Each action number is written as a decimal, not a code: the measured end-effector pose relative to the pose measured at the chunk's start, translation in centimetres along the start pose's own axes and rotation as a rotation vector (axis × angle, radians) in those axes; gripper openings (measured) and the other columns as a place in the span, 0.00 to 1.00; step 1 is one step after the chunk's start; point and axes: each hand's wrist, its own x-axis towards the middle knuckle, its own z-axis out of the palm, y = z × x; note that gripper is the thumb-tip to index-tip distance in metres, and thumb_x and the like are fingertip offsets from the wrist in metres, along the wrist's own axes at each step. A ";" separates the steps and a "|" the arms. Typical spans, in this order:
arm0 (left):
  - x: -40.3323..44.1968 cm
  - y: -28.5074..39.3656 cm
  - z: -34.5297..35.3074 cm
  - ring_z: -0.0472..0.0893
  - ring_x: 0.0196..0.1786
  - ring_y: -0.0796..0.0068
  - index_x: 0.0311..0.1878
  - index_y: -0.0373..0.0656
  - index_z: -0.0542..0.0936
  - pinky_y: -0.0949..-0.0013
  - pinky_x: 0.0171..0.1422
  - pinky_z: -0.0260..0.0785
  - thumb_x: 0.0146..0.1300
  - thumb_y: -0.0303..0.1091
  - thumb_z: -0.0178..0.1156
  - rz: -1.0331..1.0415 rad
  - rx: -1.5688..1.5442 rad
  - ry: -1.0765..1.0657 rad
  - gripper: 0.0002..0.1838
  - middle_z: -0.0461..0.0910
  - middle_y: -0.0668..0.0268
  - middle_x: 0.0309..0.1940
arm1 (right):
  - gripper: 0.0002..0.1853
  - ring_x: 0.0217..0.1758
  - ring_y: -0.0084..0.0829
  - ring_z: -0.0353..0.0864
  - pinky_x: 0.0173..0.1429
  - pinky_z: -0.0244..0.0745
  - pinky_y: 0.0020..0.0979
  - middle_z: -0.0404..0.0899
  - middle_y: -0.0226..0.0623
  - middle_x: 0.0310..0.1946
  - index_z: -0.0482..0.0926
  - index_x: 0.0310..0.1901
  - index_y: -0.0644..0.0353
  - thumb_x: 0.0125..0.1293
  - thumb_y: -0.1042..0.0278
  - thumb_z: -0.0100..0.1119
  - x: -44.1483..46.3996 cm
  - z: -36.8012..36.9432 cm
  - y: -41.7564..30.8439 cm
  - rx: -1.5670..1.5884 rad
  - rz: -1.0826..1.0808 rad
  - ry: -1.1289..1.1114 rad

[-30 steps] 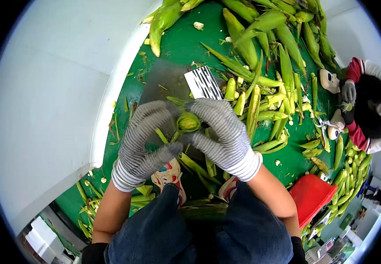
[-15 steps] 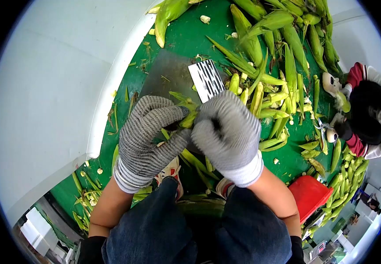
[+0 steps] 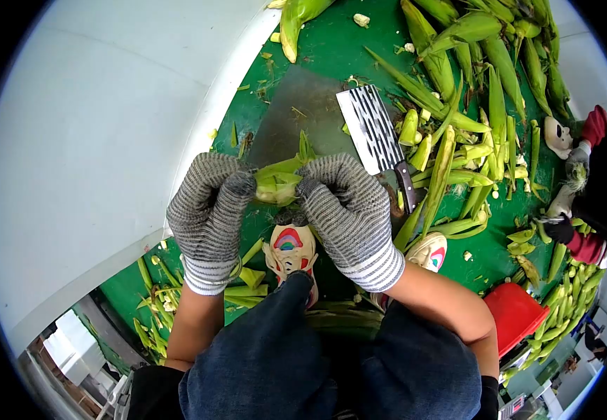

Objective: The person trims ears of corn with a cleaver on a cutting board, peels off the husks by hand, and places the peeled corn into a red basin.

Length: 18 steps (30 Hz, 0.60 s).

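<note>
Both hands wear grey striped knit gloves and meet in front of my knees. My left hand pinches the left end of a short piece of green corn husk. At its other end, my right hand grips the same husk between thumb and fingers. A pointed leaf tip sticks up from it, and whether any cob is inside cannot be seen. Just beyond my right hand lies a cleaver with a patterned blade and dark handle. Its blade partly overlaps a dark grey board on the green floor.
Unhusked corn ears are heaped at the upper right, with loose husks and cut ends below. A red container and piled green ears are at lower right. Another person works at the right. A white wall curves along the left.
My right hand has shifted from a blurred, twisting pose to a pinch on the husk's right end. The husk is now more exposed between the hands. The view has moved, showing the cleaver's handle.
</note>
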 end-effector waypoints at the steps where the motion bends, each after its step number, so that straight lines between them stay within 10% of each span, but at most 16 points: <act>1: -0.1 -0.2 0.0 0.74 0.32 0.77 0.34 0.35 0.78 0.73 0.39 0.68 0.60 0.26 0.63 -0.014 -0.004 0.016 0.05 0.77 0.65 0.31 | 0.03 0.27 0.19 0.75 0.34 0.74 0.23 0.77 0.33 0.26 0.74 0.38 0.64 0.63 0.77 0.54 -0.1 0.1 0.0 0.005 0.009 0.004; 7: 0.2 -0.4 0.3 0.74 0.32 0.76 0.33 0.36 0.77 0.73 0.39 0.67 0.61 0.24 0.60 -0.042 -0.068 -0.006 0.02 0.76 0.65 0.29 | 0.11 0.35 0.18 0.75 0.39 0.73 0.21 0.76 0.34 0.37 0.73 0.44 0.63 0.61 0.76 0.61 0.5 -1.8 -2.4 -0.109 0.114 -0.192; 9: 0.3 1.5 0.6 0.74 0.32 0.75 0.33 0.36 0.77 0.72 0.39 0.68 0.59 0.23 0.61 -0.058 0.039 -0.079 0.02 0.76 0.65 0.28 | 0.33 0.52 0.43 0.74 0.55 0.72 0.36 0.68 0.46 0.53 0.69 0.55 0.61 0.47 0.62 0.73 1.3 -4.0 -3.9 -0.841 -0.454 -0.169; 11: 0.8 2.3 1.1 0.78 0.35 0.68 0.36 0.37 0.78 0.67 0.41 0.71 0.55 0.23 0.64 0.195 0.053 -0.286 0.06 0.78 0.62 0.32 | 0.36 0.56 0.48 0.72 0.61 0.68 0.40 0.69 0.48 0.54 0.69 0.56 0.61 0.45 0.58 0.73 1.5 -4.7 -3.1 -0.932 -0.330 -0.275; 13: 2.0 5.2 2.5 0.79 0.38 0.70 0.41 0.37 0.79 0.66 0.44 0.72 0.54 0.22 0.64 0.223 0.093 -0.526 0.10 0.79 0.62 0.34 | 0.32 0.54 0.43 0.75 0.60 0.70 0.38 0.74 0.50 0.51 0.71 0.54 0.62 0.46 0.62 0.73 1.1 -6.4 -2.4 -0.873 -0.310 -0.418; 18: 12.3 -2.1 8.4 0.74 0.35 0.80 0.46 0.35 0.77 0.76 0.40 0.69 0.63 0.26 0.54 -0.090 0.045 -0.372 0.10 0.78 0.68 0.33 | 0.29 0.58 0.41 0.74 0.64 0.67 0.41 0.77 0.38 0.49 0.72 0.51 0.59 0.50 0.61 0.73 -6.4 -16.8 -3.2 -0.128 0.085 0.251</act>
